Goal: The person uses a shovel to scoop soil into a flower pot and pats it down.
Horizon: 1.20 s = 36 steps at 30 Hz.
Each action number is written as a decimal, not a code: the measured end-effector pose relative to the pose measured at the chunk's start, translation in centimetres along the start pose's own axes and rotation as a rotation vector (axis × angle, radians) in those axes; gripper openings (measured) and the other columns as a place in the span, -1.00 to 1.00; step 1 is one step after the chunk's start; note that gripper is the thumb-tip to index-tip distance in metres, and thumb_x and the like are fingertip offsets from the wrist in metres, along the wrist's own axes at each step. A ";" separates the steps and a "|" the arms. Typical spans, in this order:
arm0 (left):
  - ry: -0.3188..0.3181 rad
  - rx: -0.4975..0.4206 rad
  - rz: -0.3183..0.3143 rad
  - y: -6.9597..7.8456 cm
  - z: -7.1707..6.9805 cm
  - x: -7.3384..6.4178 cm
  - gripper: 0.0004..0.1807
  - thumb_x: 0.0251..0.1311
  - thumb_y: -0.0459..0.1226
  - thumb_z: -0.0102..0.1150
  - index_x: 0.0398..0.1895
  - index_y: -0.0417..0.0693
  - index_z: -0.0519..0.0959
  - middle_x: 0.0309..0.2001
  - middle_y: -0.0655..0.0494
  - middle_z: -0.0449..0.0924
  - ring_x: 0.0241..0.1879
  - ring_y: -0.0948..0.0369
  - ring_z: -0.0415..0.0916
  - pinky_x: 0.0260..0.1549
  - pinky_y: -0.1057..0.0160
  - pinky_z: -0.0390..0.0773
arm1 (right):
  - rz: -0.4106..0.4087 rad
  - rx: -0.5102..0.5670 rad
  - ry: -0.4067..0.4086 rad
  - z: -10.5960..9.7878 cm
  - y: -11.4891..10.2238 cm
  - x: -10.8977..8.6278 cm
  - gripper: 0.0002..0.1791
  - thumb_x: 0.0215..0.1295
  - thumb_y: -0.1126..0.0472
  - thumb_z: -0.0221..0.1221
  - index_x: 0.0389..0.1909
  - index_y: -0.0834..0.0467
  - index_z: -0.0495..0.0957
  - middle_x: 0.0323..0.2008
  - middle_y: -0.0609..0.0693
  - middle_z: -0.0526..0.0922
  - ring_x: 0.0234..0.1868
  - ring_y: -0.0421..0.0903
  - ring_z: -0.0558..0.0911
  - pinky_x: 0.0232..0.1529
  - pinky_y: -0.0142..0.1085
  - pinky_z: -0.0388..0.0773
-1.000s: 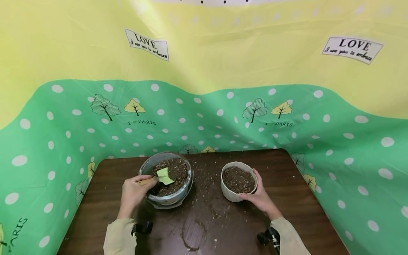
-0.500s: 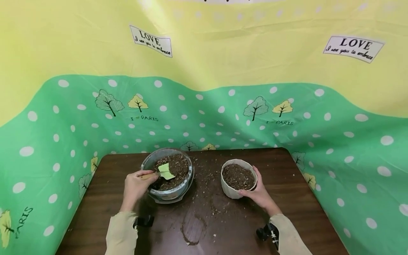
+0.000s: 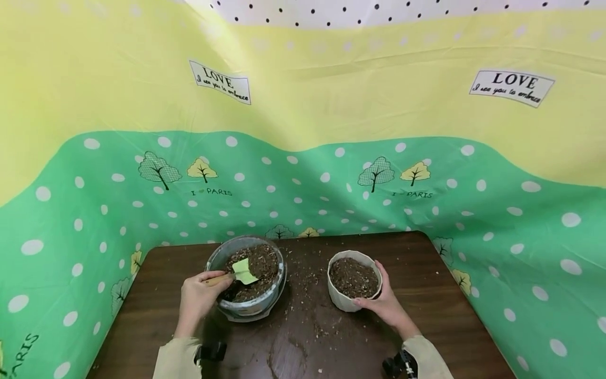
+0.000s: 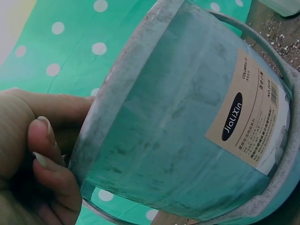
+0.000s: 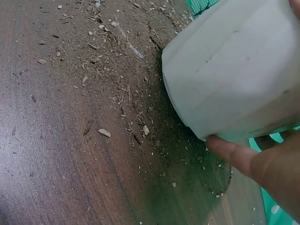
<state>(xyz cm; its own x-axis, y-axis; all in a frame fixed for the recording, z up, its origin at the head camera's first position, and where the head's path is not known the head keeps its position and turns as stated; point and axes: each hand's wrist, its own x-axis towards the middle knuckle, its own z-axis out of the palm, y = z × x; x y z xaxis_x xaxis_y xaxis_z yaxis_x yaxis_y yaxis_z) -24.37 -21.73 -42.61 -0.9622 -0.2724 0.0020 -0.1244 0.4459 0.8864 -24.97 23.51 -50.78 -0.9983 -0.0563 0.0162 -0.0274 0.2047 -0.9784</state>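
Observation:
My left hand [image 3: 198,299] pinches the wooden handle of a small garden trowel [image 3: 244,271], whose light green blade lies at the soil in the bucket. This bluish, see-through bucket [image 3: 253,307] stands at the left of the table, holding dark soil. In the left wrist view my curled fingers [image 4: 56,180] are right at the rim of the bucket [image 4: 173,108], and the trowel is hidden. On the right, my right hand [image 3: 385,304] holds a white flower pot [image 3: 340,298] filled with soil, thumb at the front and fingers round the right side. The right wrist view shows the pot [image 5: 234,79] close up.
Soil crumbs and pale flecks [image 3: 303,276] are scattered between bucket and pot on the dark wooden table [image 3: 440,326]. A ring-shaped soil mark [image 3: 289,360] lies near the front. Behind and beside the table hangs a green and yellow printed cloth [image 3: 303,173].
The head view has tilted slightly upward, so everything sits lower in it. The trowel stays in the bucket and my right hand stays on the flower pot, with little visible movement.

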 end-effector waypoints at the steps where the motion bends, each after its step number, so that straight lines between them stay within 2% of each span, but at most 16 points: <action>1: 0.002 -0.007 -0.002 0.0 0.0 0.0 -0.59 0.00 -0.12 0.56 -0.13 -0.18 0.75 -0.37 0.01 0.72 -0.47 0.22 0.58 -0.56 0.25 0.51 | -0.006 0.001 0.001 0.0 0.0 0.0 0.30 0.03 0.39 0.46 0.58 -0.01 -0.29 0.47 0.29 -0.09 0.41 0.25 0.06 0.05 -0.46 0.33; 4: 0.003 -0.020 -0.014 0.0 0.0 -0.1 -0.59 0.00 -0.14 0.55 -0.12 -0.19 0.75 -0.40 0.02 0.71 -0.53 0.19 0.56 -0.60 0.25 0.52 | -0.027 -0.020 0.003 -0.1 0.0 0.0 0.30 0.01 0.40 0.48 0.58 0.04 -0.27 0.46 0.30 -0.06 0.40 0.26 0.09 0.06 -0.45 0.33; 10: 0.002 -0.062 -0.030 -0.2 0.1 -0.2 -0.61 0.00 -0.20 0.54 -0.12 -0.21 0.74 -0.44 0.02 0.70 -0.62 0.12 0.54 -0.67 0.22 0.52 | -0.048 -0.090 0.004 -0.4 0.1 -0.2 0.29 -0.03 0.37 0.51 0.57 0.10 -0.22 0.43 0.31 0.05 0.38 0.26 0.16 0.17 -0.20 0.33; 17: 0.038 -0.101 -0.041 -0.4 0.2 -0.2 -0.59 -0.03 -0.20 0.57 -0.12 -0.21 0.74 -0.49 0.01 0.69 -0.62 0.15 0.54 -0.66 0.24 0.52 | -0.044 -0.059 -0.004 -0.3 0.1 -0.2 0.31 -0.03 0.40 0.50 0.57 0.09 -0.23 0.44 0.32 0.03 0.39 0.26 0.14 0.13 -0.32 0.33; 19: 0.050 -0.111 -0.037 -0.3 0.1 -0.3 -0.58 -0.04 -0.18 0.58 -0.12 -0.23 0.74 -0.46 0.00 0.70 -0.58 0.16 0.56 -0.64 0.26 0.52 | -0.045 -0.058 -0.001 -0.2 0.0 -0.1 0.31 -0.04 0.39 0.50 0.58 0.08 -0.23 0.45 0.32 0.02 0.40 0.26 0.13 0.16 -0.27 0.31; 27: 0.065 -0.206 -0.076 -0.3 0.1 -0.8 -0.51 -0.06 -0.16 0.60 -0.06 -0.23 0.72 -0.47 -0.03 0.69 -0.75 0.12 0.48 -0.73 0.15 0.54 | -0.024 -0.038 -0.013 -0.1 0.0 -0.1 0.30 0.00 0.39 0.48 0.58 0.00 -0.25 0.46 0.30 -0.02 0.40 0.28 0.10 0.18 -0.03 0.32; 32: 0.105 -0.258 -0.055 -0.1 0.2 -1.2 -0.55 -0.05 -0.20 0.59 -0.09 -0.23 0.73 -0.53 -0.03 0.68 -0.81 0.17 0.43 -0.79 0.23 0.48 | -0.025 -0.031 -0.018 -0.2 0.2 0.2 0.30 0.02 0.37 0.48 0.58 -0.02 -0.27 0.47 0.29 -0.06 0.42 0.29 0.07 0.21 0.10 0.28; 36: 0.127 -0.284 -0.048 0.5 0.1 -1.8 -0.51 -0.07 -0.15 0.60 -0.08 -0.23 0.73 -0.49 0.00 0.69 -0.82 0.20 0.42 -0.80 0.27 0.46 | -0.023 -0.025 -0.015 -0.1 0.4 0.2 0.30 0.01 0.38 0.48 0.58 0.00 -0.26 0.47 0.28 -0.06 0.42 0.27 0.06 0.24 0.13 0.23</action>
<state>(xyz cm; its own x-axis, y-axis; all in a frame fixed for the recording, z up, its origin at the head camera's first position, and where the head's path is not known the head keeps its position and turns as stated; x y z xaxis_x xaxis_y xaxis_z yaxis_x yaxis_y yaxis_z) -22.77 -20.93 -42.24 -0.9165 -0.4001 -0.0013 -0.0793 0.1786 0.9807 -25.20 23.73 -51.16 -0.9965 -0.0759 0.0354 -0.0518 0.2275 -0.9724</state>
